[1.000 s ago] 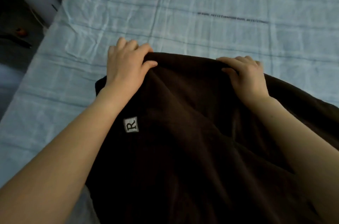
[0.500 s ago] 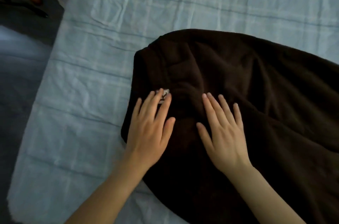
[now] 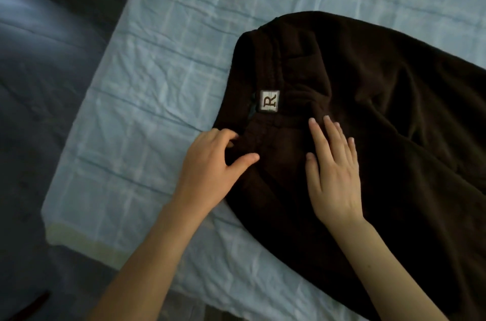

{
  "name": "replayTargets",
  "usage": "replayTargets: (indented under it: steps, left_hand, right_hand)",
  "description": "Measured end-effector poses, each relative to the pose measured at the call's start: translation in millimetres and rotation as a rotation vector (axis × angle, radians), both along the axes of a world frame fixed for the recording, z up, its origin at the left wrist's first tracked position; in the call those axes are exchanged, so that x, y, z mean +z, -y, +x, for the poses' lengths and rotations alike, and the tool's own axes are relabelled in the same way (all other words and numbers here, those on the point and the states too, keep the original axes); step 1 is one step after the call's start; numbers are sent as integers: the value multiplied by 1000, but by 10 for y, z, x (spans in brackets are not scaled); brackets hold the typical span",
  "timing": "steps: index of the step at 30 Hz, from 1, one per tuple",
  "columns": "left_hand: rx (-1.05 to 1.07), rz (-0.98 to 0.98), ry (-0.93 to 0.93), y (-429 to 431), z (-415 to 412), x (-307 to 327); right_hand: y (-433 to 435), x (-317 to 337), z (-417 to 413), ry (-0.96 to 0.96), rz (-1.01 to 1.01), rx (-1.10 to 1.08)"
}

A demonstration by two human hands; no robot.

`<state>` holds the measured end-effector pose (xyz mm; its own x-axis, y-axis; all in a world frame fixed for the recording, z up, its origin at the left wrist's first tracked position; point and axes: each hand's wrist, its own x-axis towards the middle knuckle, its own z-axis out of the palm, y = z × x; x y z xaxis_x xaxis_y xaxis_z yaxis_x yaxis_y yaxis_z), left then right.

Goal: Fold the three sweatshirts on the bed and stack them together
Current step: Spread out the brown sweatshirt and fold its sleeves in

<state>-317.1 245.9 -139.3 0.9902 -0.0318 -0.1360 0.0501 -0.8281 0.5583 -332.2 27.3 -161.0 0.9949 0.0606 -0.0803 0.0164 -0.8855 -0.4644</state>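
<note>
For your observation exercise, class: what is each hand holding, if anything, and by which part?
The left hand pinches the dark brown fleece sweatshirt at its left edge; the right hand lies flat on it, holding nothing.

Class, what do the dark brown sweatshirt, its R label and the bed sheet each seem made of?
The dark brown sweatshirt: probably fleece; matte, fuzzy, soft thick folds. The R label: seemingly a woven cloth patch; pale, flat, edged border. The bed sheet: thin pale-blue checked fabric, perhaps cotton; matte, crisp creases.
</note>
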Motion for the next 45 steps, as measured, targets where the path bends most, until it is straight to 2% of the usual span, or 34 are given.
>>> replayTargets:
  steps: [2,4,7,10,12,15,22,28,33,36,38,40,43,45]
  left_hand:
    - [-22,-78,-20,-30,37,92]
    - [10,-274,-48,-196,-8,195]
    - [113,-443,-81,-588,-207,300]
    - [146,-360,-190,-726,-369,181]
    - [65,-368,-278,-727,-397,63]
    - [-87,-375,-326,-814,-402,3]
    - [-100,-343,-259,-1100,-603,23]
    - [54,-502,-117,-969,-773,11]
    - [122,-426,-45,-954,-890,30]
    - [257,-376,-113,-954,-991,-54]
    - [338,-236,-205,-896,-1002,-99]
    - [361,-11,-129,-767,-937,-94]
    - [132,171,102,-395,-756,-38]
    - [-98,206,101,-189,-700,-111]
  right_hand:
    - [-38,38,4,-27,-5,-22]
    - [-66,95,5,-8,-13,-27]
    - [-111,164,-19,73,-75,86]
    - [-221,61,-62,-2,-166,230]
    - [-298,-69,-94,-89,-175,232]
    - [-283,-191,-95,-71,-161,195]
    - [-295,-226,-107,-50,-148,185]
    - [-318,-186,-121,-59,-144,169]
    - [-359,-86,-146,-53,-105,149]
    - [-432,-35,-218,-43,-107,217]
    - [-490,-52,-271,-83,-159,262]
    - [-519,-84,-255,-89,-165,253]
    - [-510,-144,-241,-43,-151,236]
    - [-494,-187,-275,-28,-118,218]
